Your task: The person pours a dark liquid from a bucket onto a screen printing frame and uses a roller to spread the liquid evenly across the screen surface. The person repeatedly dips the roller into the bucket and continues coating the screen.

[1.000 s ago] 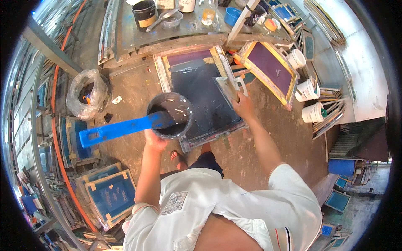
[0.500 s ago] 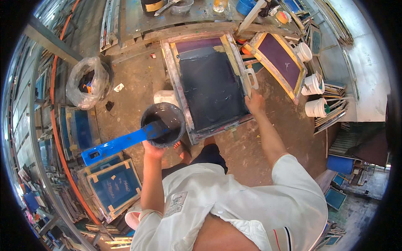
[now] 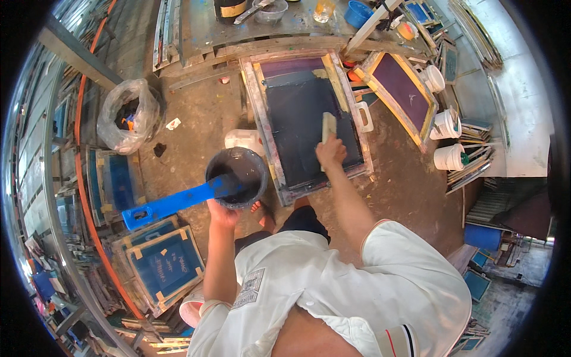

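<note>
My left hand (image 3: 223, 214) is closed on a grey tub (image 3: 259, 189) from below. Inside it is dark paste, and a blue-handled spatula (image 3: 160, 203) leans across the rim with its handle pointing left. In front of me a screen-printing frame (image 3: 262, 122) stands tilted, its mesh coated with dark, wet-looking emulsion or ink. Over the lower right part of the mesh, my right hand (image 3: 332, 153) grips a pale, narrow scraper (image 3: 329, 125). Whether the scraper's edge touches the mesh I cannot tell.
A second frame (image 3: 376, 71) with purple mesh leans at the right, beside white buckets (image 3: 447, 124). The workbench (image 3: 309, 35) stands beyond. A plastic-lined bin (image 3: 126, 116) is at the left. Blue screens (image 3: 165, 265) are stacked lower left. A white jug (image 3: 242, 140) stands behind the tub.
My right hand has left the frame's right edge and moved left over the mesh, where the pale scraper now shows in it. My left hand still holds the tub.
</note>
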A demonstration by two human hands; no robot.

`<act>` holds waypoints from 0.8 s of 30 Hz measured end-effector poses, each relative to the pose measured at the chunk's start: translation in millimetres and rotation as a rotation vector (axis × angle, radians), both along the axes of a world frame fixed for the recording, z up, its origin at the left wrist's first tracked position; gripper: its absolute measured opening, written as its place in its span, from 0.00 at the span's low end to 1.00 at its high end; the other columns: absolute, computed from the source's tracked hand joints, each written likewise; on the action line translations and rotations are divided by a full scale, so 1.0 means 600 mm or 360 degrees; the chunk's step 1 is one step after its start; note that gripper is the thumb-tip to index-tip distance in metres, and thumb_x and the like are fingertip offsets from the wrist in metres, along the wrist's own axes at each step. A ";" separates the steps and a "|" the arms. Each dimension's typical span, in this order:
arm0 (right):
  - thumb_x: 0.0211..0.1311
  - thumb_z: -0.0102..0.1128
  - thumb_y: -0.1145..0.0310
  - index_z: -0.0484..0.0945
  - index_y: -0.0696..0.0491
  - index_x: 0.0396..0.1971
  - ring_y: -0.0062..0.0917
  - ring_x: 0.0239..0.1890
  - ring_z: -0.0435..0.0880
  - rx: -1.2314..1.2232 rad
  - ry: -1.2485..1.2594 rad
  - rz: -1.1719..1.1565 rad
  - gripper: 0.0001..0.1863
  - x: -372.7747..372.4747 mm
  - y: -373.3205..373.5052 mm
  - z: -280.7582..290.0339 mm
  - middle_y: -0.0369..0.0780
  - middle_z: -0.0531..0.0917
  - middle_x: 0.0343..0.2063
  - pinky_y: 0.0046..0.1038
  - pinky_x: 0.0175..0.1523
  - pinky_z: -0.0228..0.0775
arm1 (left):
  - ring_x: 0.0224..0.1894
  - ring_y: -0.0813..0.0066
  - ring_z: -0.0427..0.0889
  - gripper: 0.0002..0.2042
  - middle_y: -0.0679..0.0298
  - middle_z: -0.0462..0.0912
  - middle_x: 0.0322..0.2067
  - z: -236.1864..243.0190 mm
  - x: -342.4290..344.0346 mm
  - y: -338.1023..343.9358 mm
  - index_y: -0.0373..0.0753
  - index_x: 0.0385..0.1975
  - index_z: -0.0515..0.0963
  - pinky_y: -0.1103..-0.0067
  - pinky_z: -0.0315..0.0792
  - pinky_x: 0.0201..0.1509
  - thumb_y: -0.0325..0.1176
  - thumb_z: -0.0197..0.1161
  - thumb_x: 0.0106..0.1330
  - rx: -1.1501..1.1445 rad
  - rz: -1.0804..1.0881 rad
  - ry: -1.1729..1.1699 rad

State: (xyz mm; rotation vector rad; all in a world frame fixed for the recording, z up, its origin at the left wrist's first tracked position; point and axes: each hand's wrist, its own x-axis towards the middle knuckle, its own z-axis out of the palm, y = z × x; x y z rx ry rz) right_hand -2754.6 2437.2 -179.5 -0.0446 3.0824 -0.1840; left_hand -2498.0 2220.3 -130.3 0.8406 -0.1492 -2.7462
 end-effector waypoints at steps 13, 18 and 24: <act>0.58 0.66 0.68 0.79 0.59 0.49 0.24 0.39 0.84 -0.1394 -0.0236 0.0492 0.19 0.021 0.140 0.171 0.41 0.86 0.38 0.27 0.46 0.74 | 0.59 0.46 0.76 0.31 0.55 0.74 0.61 -0.051 -0.100 0.069 0.47 0.63 0.69 0.41 0.75 0.53 0.62 0.43 0.69 -0.0217 -0.0372 0.0142; 0.60 0.67 0.69 0.77 0.58 0.52 0.18 0.37 0.82 -0.1377 -0.0032 0.0664 0.20 0.021 0.193 0.265 0.42 0.86 0.38 0.24 0.43 0.72 | 0.60 0.48 0.76 0.31 0.55 0.74 0.61 -0.057 -0.174 0.115 0.47 0.64 0.68 0.43 0.73 0.56 0.62 0.40 0.70 -0.0388 -0.0652 0.0151; 0.60 0.67 0.72 0.77 0.59 0.52 0.17 0.40 0.81 -0.1608 0.0245 0.0843 0.20 0.045 0.235 0.366 0.40 0.86 0.39 0.22 0.46 0.72 | 0.59 0.49 0.76 0.28 0.55 0.74 0.59 -0.026 -0.245 0.187 0.47 0.62 0.67 0.44 0.73 0.55 0.59 0.41 0.70 -0.0241 -0.0799 0.0077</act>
